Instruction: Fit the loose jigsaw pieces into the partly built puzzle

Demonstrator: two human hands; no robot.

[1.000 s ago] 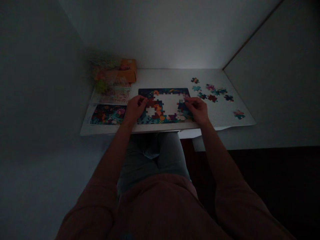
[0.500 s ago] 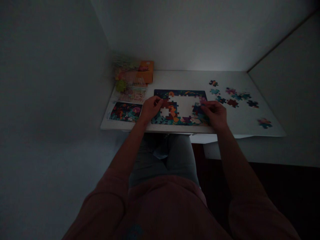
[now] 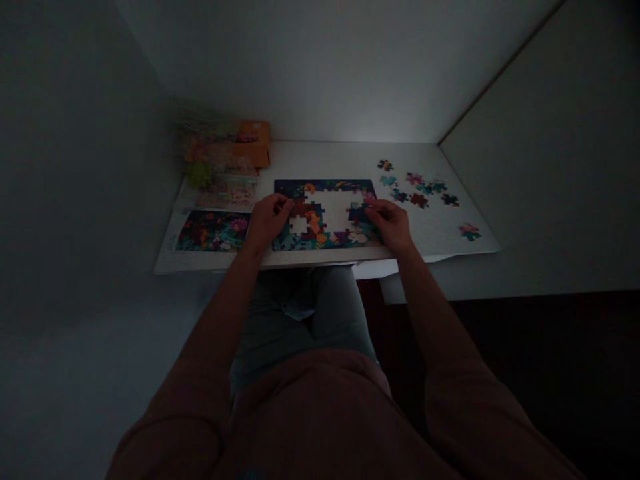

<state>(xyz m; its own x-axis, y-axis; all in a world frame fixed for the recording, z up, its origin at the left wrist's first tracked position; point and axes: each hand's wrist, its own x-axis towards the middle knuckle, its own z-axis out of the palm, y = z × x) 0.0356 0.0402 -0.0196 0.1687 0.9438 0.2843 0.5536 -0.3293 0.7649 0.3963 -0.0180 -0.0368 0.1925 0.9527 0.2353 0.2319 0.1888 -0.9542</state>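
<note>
Forearms (image 3: 220, 300) in reddish sleeves reach out over a lap in grey trousers (image 3: 300, 313) to the near edge of a white table (image 3: 320, 157). Just behind that edge, near the middle, lies a part-built jigsaw puzzle (image 3: 325, 187), with a ragged white gap at its centre and a smaller hole in its lower left part. The left hand (image 3: 267, 222) rests on the puzzle's left side, beside dark red pieces (image 3: 300, 209). The right hand (image 3: 391, 223) is at its right side, with the fingers on dark blue pieces (image 3: 358, 213) at the gap's edge. The hands are apart, with the gap between them; whether either one grips a piece, the dim view cannot show.

Left of the puzzle, along the near edge, lies a colourful jungle picture (image 3: 213, 231). Beyond it are a pale printed sheet (image 3: 230, 191), a blurred clear bag (image 3: 200, 175) and an orange box (image 3: 253, 143) at the far left corner. Loose jigsaw pieces (image 3: 419, 200) lie scattered across the table's right side, up to the far edge.
</note>
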